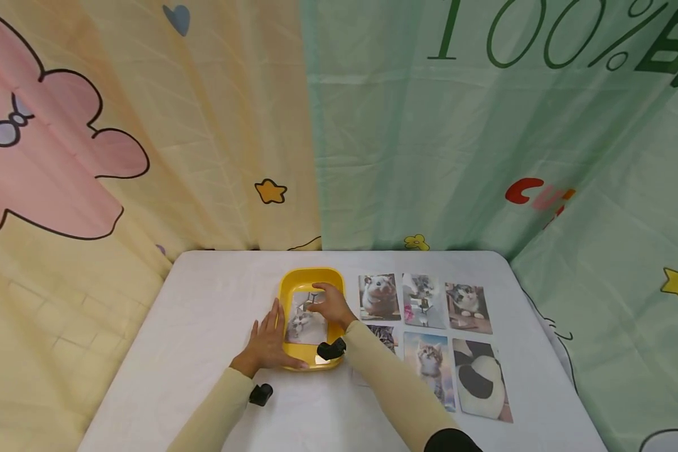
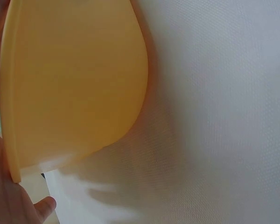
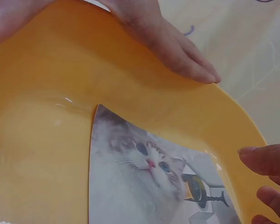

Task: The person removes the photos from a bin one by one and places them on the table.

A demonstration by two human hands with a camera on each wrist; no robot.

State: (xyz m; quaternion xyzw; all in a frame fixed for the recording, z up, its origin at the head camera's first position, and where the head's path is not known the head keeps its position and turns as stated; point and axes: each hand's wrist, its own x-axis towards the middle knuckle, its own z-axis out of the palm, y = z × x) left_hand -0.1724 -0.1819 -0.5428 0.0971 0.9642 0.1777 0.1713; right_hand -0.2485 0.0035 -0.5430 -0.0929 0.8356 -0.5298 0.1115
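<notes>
A yellow tray (image 1: 313, 274) stands on the white table, and a photo card of a pale cat (image 3: 130, 177) lies inside it. The fingers of my left hand (image 1: 268, 344) are spread along the tray's left rim, with the thumb by its near edge. In the left wrist view that hand (image 2: 4, 200) touches the rim from outside. My right hand (image 1: 334, 306) is over the far right part of the tray, above the card's far end. In the right wrist view its parted fingertips (image 3: 259, 159) show beside the card, with nothing visible between them.
Right of the tray, photo cards lie in two rows: a hamster card (image 1: 379, 298), a cat card (image 1: 424, 301), a kitten card (image 1: 468, 307), another kitten card (image 1: 429, 364) and a black-and-white animal card (image 1: 480, 380). My right forearm partly covers a striped card (image 1: 384, 336). Curtains (image 1: 373, 157) hang behind.
</notes>
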